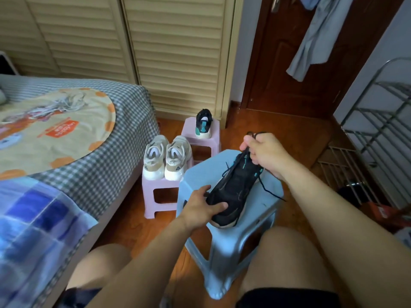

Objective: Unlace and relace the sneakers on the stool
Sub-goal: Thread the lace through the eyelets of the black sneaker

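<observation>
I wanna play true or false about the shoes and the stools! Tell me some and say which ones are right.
1. The black sneaker lies on the blue stool. True.
2. The left hand holds the sneaker's toe end. True.
3. The right hand is empty. False: it grips the black lace near the sneaker's collar.
4. The pair of beige sneakers sits on the bed. False: it stands on the near pink stool.
5. The other black sneaker stands on the far pink stool. True.
</observation>
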`<control>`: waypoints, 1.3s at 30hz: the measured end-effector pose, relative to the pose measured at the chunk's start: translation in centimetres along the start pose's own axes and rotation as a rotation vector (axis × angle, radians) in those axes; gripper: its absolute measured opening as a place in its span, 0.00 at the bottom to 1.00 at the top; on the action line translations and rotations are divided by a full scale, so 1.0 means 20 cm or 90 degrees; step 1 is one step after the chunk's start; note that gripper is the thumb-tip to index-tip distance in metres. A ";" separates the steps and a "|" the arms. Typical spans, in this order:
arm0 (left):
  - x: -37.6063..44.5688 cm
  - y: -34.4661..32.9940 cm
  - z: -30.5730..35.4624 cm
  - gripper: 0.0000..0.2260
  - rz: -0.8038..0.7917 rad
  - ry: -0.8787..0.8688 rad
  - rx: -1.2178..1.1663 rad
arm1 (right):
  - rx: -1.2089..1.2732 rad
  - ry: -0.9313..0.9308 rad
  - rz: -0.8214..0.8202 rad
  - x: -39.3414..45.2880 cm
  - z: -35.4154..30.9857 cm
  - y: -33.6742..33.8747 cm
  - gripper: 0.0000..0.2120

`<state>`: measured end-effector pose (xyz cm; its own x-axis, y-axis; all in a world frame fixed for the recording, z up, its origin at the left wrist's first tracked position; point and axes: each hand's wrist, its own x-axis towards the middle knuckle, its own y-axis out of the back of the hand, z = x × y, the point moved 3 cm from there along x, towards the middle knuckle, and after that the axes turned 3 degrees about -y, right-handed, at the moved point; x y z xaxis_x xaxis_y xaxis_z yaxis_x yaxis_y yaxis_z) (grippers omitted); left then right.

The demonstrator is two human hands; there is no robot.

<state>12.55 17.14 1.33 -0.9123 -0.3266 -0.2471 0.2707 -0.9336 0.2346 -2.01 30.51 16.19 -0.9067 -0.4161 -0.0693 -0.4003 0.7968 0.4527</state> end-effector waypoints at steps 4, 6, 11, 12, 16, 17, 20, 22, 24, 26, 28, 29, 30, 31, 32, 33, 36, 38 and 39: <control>-0.03 0.03 -0.01 0.33 -0.018 0.099 -0.075 | -0.029 -0.034 -0.019 -0.01 0.07 -0.04 0.18; -0.05 0.03 -0.02 0.24 0.013 0.130 -0.073 | -0.035 -0.035 -0.010 -0.01 0.09 -0.04 0.18; -0.12 0.01 -0.01 0.22 0.071 0.145 -0.052 | -0.043 -0.015 -0.021 -0.03 0.08 -0.05 0.18; -0.15 0.01 -0.01 0.21 0.086 0.146 -0.053 | -0.051 -0.010 -0.029 -0.03 0.08 -0.05 0.18; -0.26 -0.10 -0.06 0.30 0.113 0.185 -0.254 | -0.072 -0.009 -0.074 -0.05 0.11 -0.09 0.18; -0.28 -0.13 -0.07 0.32 0.105 0.203 -0.314 | -0.079 -0.008 -0.078 -0.05 0.11 -0.09 0.18; -0.30 -0.18 -0.07 0.18 0.105 0.214 -0.406 | -0.072 0.000 -0.080 -0.06 0.11 -0.11 0.17; -0.31 -0.19 -0.07 0.11 0.117 0.242 -0.453 | -0.076 0.000 -0.088 -0.07 0.11 -0.12 0.17; -0.33 -0.19 -0.06 0.09 0.127 0.258 -0.500 | -0.079 0.003 -0.090 -0.08 0.11 -0.10 0.17; -0.34 -0.17 -0.06 0.08 0.132 0.258 -0.523 | -0.084 0.008 -0.085 -0.09 0.10 -0.09 0.17; -0.35 -0.14 -0.05 0.10 0.144 0.245 -0.516 | -0.089 0.013 -0.085 -0.10 0.09 -0.08 0.17; -0.35 -0.12 -0.04 0.10 0.148 0.237 -0.502 | -0.090 0.014 -0.089 -0.10 0.09 -0.08 0.17; -0.35 -0.10 -0.02 0.09 0.150 0.234 -0.490 | -0.092 0.014 -0.095 -0.11 0.08 -0.08 0.17; -0.36 -0.09 -0.01 0.09 0.156 0.234 -0.478 | -0.095 0.012 -0.101 -0.11 0.08 -0.09 0.18; -0.37 -0.08 0.00 0.09 0.177 0.233 -0.460 | -0.097 0.007 -0.105 -0.12 0.08 -0.09 0.18; -0.37 -0.07 0.01 0.09 0.209 0.225 -0.421 | -0.095 0.001 -0.107 -0.12 0.08 -0.10 0.18; -0.37 -0.08 0.06 0.11 0.266 0.142 -0.270 | -0.085 -0.017 -0.106 -0.13 0.08 -0.09 0.17; -0.38 -0.11 0.13 0.10 0.245 0.038 -0.202 | -0.083 -0.021 -0.090 -0.12 0.07 -0.07 0.17; -0.39 -0.12 0.14 0.12 0.244 -0.020 -0.124 | -0.074 -0.022 -0.077 -0.11 0.07 -0.06 0.17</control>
<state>18.09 22.29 5.41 -0.7430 -0.6529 -0.1471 0.6416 -0.7574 0.1212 0.21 31.08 14.62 -0.8580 -0.4883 -0.1592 -0.4900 0.6855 0.5386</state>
